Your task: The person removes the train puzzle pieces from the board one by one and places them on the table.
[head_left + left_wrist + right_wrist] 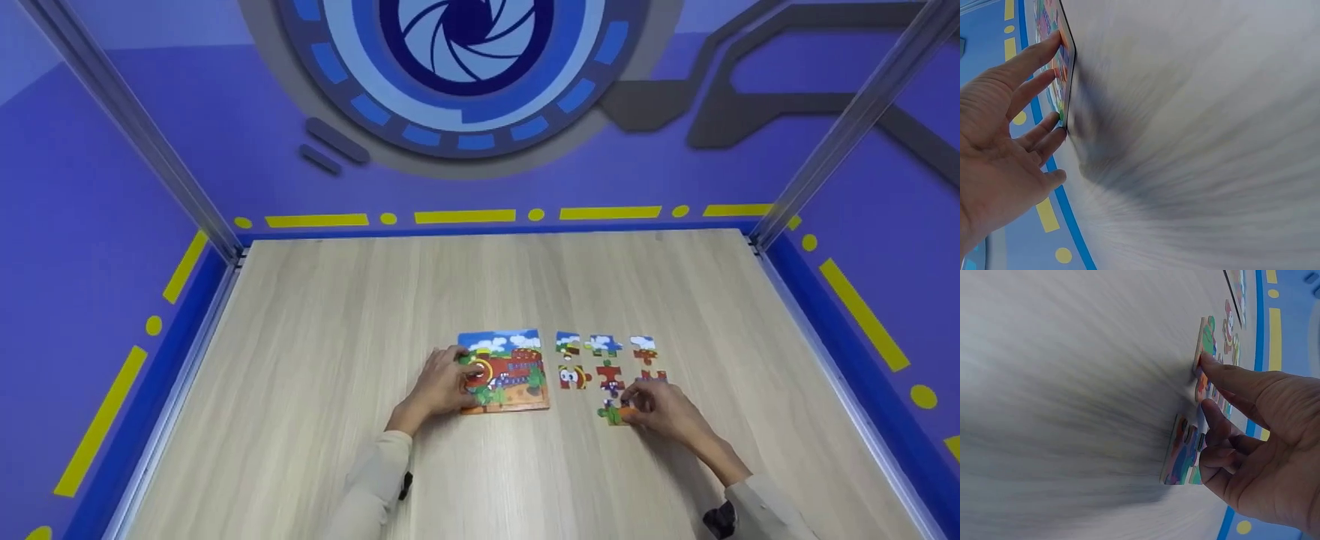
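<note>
My left hand (441, 381) rests at the left side of a square jigsaw puzzle (517, 394) with a red train picture. In the left wrist view its fingers (1036, 56) are spread and touch the puzzle's edge and face. My right hand (666, 409) pinches a green and orange puzzle piece (613, 415) low at the table between thumb and fingertips. The thumb lies on that piece (1207, 337) in the right wrist view. Beneath and beside the right hand lie other pieces, one (1179, 455) partly hidden by the curled fingers.
Loose pieces lie in rough rows right of the puzzle: a cloud piece (602, 345), another cloud piece (643, 347), a piece with eyes (572, 376) and a red piece (609, 376). They sit on a pale wooden table (360, 300), walled by blue panels (187, 135).
</note>
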Demonstrator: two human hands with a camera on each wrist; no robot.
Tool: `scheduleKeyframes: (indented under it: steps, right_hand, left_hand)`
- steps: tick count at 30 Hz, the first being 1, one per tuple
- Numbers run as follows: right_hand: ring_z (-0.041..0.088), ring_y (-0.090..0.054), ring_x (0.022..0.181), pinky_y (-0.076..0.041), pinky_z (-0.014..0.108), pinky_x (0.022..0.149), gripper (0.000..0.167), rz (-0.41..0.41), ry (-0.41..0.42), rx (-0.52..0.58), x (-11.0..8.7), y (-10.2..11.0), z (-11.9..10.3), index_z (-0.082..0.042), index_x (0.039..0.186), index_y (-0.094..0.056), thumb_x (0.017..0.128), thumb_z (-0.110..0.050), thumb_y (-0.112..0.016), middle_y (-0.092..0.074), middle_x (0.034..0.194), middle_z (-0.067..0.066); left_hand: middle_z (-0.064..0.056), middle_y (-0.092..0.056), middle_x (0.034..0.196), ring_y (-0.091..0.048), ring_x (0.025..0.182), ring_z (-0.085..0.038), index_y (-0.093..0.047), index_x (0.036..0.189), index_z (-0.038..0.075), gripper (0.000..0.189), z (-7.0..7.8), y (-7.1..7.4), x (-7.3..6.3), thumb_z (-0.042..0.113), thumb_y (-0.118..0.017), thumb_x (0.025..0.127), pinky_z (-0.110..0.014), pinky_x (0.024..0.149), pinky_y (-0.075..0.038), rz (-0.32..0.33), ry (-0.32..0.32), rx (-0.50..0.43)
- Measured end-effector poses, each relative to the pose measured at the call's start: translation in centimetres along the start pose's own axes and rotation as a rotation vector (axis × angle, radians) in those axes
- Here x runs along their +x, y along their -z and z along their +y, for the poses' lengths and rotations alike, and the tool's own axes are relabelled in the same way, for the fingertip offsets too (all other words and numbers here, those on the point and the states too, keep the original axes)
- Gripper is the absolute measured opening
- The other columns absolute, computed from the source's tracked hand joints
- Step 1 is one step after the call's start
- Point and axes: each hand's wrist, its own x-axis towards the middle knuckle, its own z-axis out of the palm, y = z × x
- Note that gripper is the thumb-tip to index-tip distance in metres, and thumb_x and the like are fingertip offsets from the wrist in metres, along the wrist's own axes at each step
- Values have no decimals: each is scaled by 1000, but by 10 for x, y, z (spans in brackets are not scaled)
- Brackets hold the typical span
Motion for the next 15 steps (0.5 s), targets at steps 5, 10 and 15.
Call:
scheduleKeyframes:
  steps: [5, 10, 15]
  right_hand:
    - [6, -52, 71, -42, 21, 61, 15, 27, -12, 24, 10, -4, -13, -8, 101, -73, 88, -12, -79, -67, 83, -1]
    - [3, -55, 72, -46, 21, 63, 11, -13, 90, 72, 30, -21, -36, -8, 102, -73, 92, -13, -75, -68, 86, -2]
    - [1, -55, 74, -46, 20, 64, 11, -50, 171, 108, 49, -43, -64, -8, 103, -73, 93, -13, -73, -67, 88, -2]
  left_hand:
    - [-23, -49, 147, -46, 135, -42, -71, 129, 10, 50, 2, 1, -1, 27, -84, 84, -61, 120, -26, -35, -4, 7]
    - [-21, -50, 147, -46, 136, -41, -71, 130, 11, 47, 2, 4, -1, 28, -81, 87, -59, 118, -28, -56, 0, 27]
    - [-21, -51, 148, -44, 140, -42, -72, 128, 10, 43, 3, 8, -4, 26, -78, 89, -61, 119, -28, -48, 25, -10]
